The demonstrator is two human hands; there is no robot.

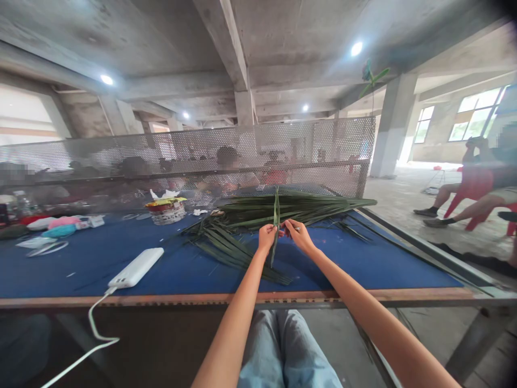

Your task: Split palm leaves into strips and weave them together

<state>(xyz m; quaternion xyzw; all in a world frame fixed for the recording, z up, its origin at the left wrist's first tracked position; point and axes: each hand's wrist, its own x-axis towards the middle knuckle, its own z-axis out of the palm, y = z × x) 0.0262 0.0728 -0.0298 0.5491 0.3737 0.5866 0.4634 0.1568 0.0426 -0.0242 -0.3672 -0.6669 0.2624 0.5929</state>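
Left hand [267, 237] and right hand [297, 233] both pinch one long leaf [276, 207], held near upright over the blue table [363, 264], hands nearly touching. Leaf pile [319, 209] lies at 12 o'clock, just behind. Power bank [136, 268] at 8 o'clock, basket [166, 211] at 10.

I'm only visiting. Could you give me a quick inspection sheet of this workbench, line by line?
Surface: blue table with a wooden front edge.
Job's things: one long green leaf held upright; leaf pile lying behind it.
Clutter: basket; pink and teal bundles at far left; other small bits too blurred to name.
Hands: left hand and right hand both pinch the leaf, close together.
Cables: white cable runs from the power bank over the table's edge.
Surroundings: mesh screen behind the table, people beyond it; seated person at right; concrete hall.
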